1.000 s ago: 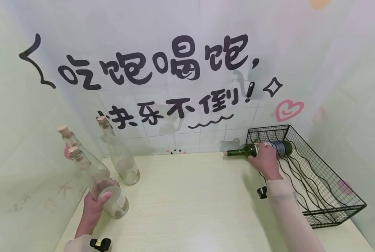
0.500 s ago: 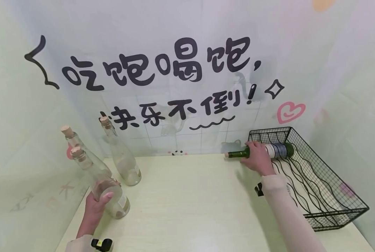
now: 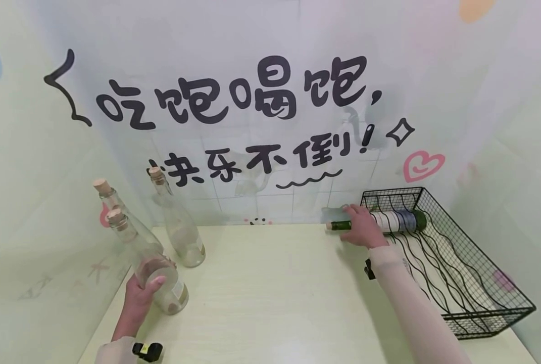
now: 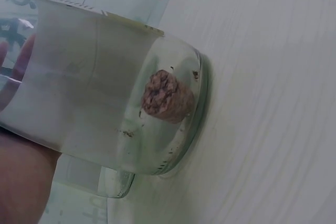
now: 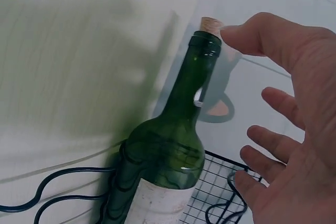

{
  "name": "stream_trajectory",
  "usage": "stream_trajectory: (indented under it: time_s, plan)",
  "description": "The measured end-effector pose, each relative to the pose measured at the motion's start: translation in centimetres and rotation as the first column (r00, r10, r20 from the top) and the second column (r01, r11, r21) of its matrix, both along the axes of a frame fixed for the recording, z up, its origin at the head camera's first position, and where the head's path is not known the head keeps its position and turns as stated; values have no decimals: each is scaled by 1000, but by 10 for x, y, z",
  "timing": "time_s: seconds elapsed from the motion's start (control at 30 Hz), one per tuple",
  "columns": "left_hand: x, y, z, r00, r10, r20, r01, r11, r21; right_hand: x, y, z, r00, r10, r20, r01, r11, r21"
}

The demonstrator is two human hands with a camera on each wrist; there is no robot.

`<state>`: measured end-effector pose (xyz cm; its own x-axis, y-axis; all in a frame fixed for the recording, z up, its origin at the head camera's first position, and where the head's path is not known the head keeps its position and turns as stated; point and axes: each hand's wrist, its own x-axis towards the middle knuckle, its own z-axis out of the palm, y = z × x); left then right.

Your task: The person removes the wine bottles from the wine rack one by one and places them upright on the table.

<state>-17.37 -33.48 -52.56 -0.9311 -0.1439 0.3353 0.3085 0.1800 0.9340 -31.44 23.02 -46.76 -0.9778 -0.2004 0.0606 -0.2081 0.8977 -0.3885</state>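
My left hand [image 3: 139, 299] grips the lower body of a clear corked glass bottle [image 3: 163, 280]. In the left wrist view, a piece of cork [image 4: 167, 97] lies inside that bottle near its base. A green wine bottle [image 3: 390, 221] lies at the far end of the black wire rack [image 3: 475, 247], its corked neck pointing left past the rack's side. My right hand [image 3: 363, 227] is over that neck. In the right wrist view its fingers are spread apart beside the bottle, with the thumb by the cork [image 5: 211, 25]; whether the thumb touches it I cannot tell.
Two more clear corked bottles stand at the left: one behind the held bottle [image 3: 111, 199], another farther back [image 3: 179, 235]. The rack's wavy wires run along the right side of the pale table [image 3: 270, 298]. A printed wall sheet [image 3: 234, 167] rises at the back.
My right hand has let go of the green bottle and slid left from its body toward its neck. The left hand keeps holding the clear bottle in place.
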Motion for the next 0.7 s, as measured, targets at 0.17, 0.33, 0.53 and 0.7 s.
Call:
stream_trajectory:
  time_s: [0.17, 0.33, 0.53, 0.7]
  plan:
    - [1, 0, 2, 999, -40, -23, 40, 999, 29, -13, 1, -13, 999, 28, 16, -29, 999, 42]
    - [1, -2, 2, 996, -70, -54, 72, 997, 37, -24, -1, -22, 999, 47, -14, -45, 994, 102]
    - [1, -2, 0, 996, -67, -59, 69, 997, 29, -33, -6, -27, 996, 78, -50, -67, 981, 184]
    - [1, 0, -1, 1000, -17, -17, 18, 1000, 16, -39, -10, -32, 997, 61, -37, -50, 970, 238]
